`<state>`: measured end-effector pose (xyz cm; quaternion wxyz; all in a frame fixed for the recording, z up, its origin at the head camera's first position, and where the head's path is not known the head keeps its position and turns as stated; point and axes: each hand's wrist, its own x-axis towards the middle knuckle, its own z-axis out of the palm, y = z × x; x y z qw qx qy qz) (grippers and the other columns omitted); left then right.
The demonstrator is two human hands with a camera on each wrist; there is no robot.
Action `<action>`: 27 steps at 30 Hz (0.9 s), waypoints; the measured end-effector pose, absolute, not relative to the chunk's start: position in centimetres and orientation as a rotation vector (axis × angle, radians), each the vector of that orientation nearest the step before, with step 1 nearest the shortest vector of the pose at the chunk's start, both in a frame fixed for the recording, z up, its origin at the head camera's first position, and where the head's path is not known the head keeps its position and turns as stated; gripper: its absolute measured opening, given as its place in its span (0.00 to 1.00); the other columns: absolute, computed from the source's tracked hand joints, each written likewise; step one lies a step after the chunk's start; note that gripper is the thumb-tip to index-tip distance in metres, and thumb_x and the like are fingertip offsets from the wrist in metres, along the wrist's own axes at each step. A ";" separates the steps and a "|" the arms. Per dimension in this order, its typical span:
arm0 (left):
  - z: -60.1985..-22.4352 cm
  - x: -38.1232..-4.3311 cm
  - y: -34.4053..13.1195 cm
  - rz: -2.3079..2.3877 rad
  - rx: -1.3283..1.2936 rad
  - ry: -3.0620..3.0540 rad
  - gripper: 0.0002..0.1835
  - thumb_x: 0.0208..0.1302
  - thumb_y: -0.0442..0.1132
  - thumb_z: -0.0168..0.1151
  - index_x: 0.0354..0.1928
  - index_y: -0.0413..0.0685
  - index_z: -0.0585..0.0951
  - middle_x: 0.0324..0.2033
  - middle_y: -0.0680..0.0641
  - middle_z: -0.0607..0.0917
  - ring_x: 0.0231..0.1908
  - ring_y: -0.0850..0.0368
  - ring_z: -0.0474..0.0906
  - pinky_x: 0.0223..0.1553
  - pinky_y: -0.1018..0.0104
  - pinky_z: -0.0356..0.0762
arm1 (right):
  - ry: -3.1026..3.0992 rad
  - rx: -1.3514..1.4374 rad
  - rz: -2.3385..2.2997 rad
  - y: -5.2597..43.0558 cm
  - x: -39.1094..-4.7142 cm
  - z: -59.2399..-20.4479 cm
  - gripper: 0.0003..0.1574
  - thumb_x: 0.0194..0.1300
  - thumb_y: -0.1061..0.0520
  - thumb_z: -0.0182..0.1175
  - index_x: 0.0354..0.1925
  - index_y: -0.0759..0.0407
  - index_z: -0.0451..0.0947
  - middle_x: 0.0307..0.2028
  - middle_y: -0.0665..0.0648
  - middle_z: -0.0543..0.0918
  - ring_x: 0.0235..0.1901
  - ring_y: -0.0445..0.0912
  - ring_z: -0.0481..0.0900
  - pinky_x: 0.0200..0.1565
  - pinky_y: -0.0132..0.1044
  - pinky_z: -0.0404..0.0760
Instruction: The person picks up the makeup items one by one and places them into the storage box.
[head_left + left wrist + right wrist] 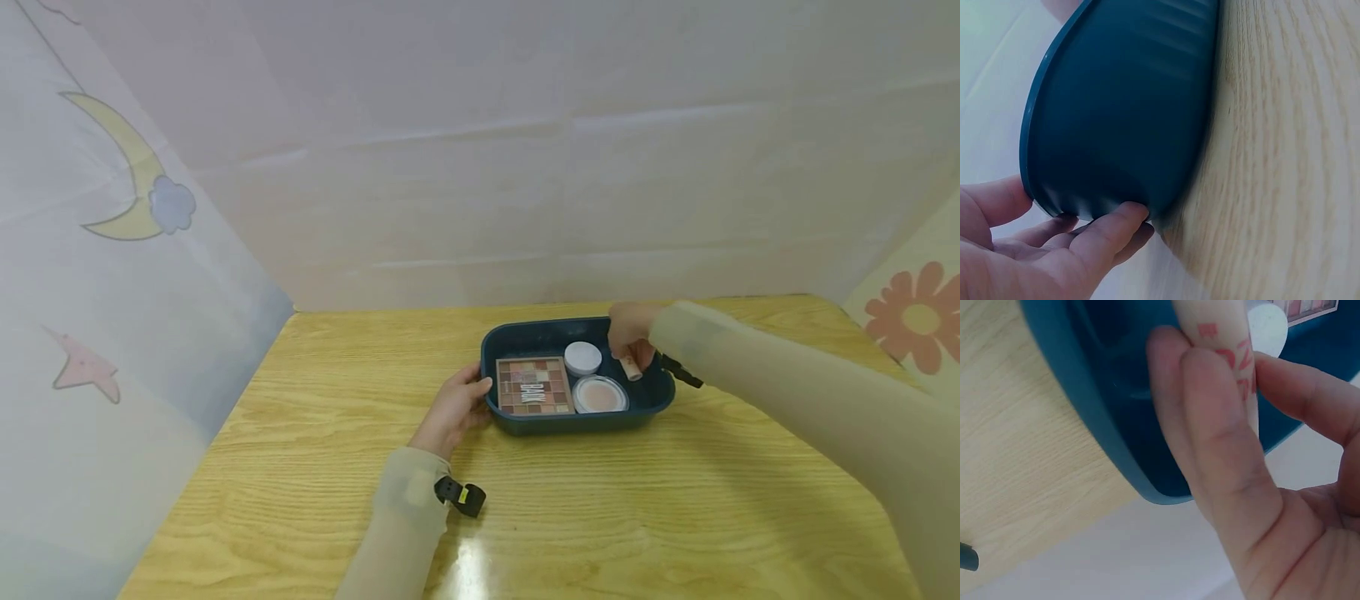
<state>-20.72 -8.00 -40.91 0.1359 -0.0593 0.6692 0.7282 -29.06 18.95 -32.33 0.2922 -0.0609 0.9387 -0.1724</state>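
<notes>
A dark teal plastic tray stands on the table. My left hand holds its left end, thumb at the rim and the other fingers against the outer wall, as the left wrist view shows. Inside the tray's right part, my right hand pinches a pale tube with red lettering between thumb and fingers. An eyeshadow palette lies at the tray's left side. Between it and the tube are a white round-lidded jar and, nearer the front, a round compact with a beige centre.
The wood-grain table stretches around the tray. Behind it hangs a pale cloth backdrop, with a yellow moon on the left and a pink flower on the right. Black straps sit on both wrists.
</notes>
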 end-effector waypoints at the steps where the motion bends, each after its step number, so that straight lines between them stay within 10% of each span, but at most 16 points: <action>1: -40.9 -20.7 -8.0 2.111 -0.169 1.932 0.26 0.75 0.33 0.48 0.73 0.39 0.61 0.66 0.36 0.69 0.61 0.42 0.70 0.56 0.46 0.71 | 2.500 -0.153 -0.450 18.9 -29.1 -32.3 0.07 0.58 0.67 0.59 0.32 0.74 0.73 0.23 0.65 0.81 0.19 0.47 0.83 0.26 0.35 0.83; 27: -40.7 -20.8 -8.1 2.124 -0.172 1.894 0.27 0.75 0.32 0.46 0.73 0.39 0.60 0.66 0.35 0.68 0.62 0.41 0.69 0.59 0.42 0.66 | 2.302 -0.101 -0.046 17.8 -30.9 -35.1 0.15 0.66 0.65 0.50 0.36 0.82 0.74 0.26 0.66 0.85 0.31 0.53 0.87 0.42 0.41 0.83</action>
